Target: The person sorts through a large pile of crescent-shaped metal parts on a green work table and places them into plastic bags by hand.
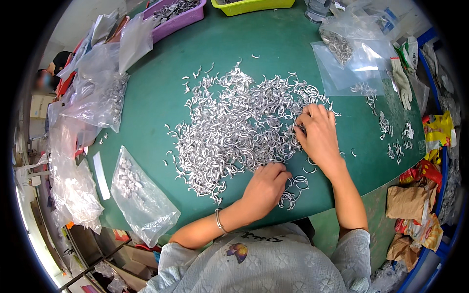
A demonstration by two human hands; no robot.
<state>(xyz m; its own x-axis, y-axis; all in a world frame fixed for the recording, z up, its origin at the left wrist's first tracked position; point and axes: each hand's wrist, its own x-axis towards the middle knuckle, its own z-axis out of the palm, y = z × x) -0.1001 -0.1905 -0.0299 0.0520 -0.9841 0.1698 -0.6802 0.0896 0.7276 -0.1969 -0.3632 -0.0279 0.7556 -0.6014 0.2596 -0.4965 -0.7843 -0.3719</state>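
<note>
A wide pile of small curved silver metal pieces (234,122) lies across the middle of the green table. My right hand (318,134) reaches into the pile's right edge, its fingers bent toward the thumb; whatever is between them is hidden. At the near edge of the pile is my left hand (267,186), with a bangle on the wrist. Its fingers are curled together, and I cannot see what they hold. Between my hands and the table's front edge sits a small separate group of the curved pieces (291,194).
Purple (183,19) and yellow-green (254,7) bins stand at the far edge. Clear bags of parts (137,188) lie on the left, another bag (337,46) at the far right. A white glove (401,83) and loose clusters of parts (400,144) are on the right.
</note>
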